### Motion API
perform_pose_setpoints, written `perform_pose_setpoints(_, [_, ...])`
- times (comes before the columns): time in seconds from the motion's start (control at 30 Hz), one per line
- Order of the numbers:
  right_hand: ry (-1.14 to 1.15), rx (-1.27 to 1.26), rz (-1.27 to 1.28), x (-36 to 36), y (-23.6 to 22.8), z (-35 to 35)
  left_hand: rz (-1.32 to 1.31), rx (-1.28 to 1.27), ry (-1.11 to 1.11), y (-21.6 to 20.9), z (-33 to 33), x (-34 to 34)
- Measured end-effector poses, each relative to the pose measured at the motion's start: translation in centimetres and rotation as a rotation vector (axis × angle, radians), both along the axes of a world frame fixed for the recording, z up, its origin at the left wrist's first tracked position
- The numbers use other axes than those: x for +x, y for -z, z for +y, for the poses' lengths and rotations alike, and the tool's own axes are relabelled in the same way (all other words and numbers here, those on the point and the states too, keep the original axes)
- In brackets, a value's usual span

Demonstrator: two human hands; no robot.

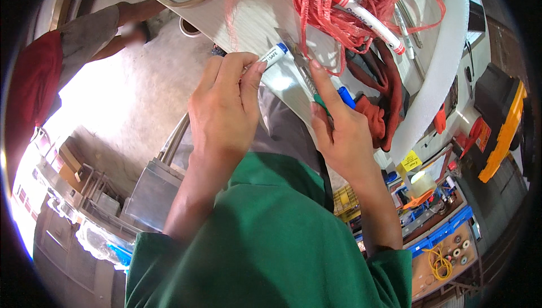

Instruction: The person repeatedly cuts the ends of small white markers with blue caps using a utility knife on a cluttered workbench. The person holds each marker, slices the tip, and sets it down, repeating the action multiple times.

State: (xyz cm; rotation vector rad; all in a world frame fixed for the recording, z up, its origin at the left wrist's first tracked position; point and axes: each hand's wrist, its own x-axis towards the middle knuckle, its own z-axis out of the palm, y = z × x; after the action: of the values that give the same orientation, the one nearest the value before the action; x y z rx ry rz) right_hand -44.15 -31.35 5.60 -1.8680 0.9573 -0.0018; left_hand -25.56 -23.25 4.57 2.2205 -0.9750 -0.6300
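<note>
My left hand [226, 102] is closed, pinching a white marker [272, 58] with a blue end between thumb and fingers. In my right hand [343, 130] is a utility knife [305, 74] with a green part at the grip. Its bare blade points up and left, close beside the marker's blue end; whether they touch I cannot tell. My right index finger lies along the knife. A blue cap-like piece [346, 97] shows just past my right hand; whether I hold it is unclear.
On the white table [248, 17] lie a tangle of red plastic string [322, 9], a red-and-white marker [372, 26], a tape roll [189, 0] and a dark red glove [389, 93]. White foam [432, 105] curves along the right. Another person [51, 65] stands at left.
</note>
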Motion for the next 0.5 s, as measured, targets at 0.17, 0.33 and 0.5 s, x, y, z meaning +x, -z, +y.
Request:
perform_pose_setpoints(0.17, [-0.005,-0.165,-0.044,0.4,0.8,0.2,0.076,0.040,0.004,-0.3,-0.1,0.5])
perform_pose_setpoints(0.33, [-0.006,-0.224,-0.090,0.3,1.3,0.3,0.064,0.017,0.032,-0.2,0.0,0.8])
perform_pose_setpoints(0.5, [-0.022,-0.186,-0.065,0.1,0.8,0.6,0.060,-0.008,0.004,0.0,0.2,0.6])
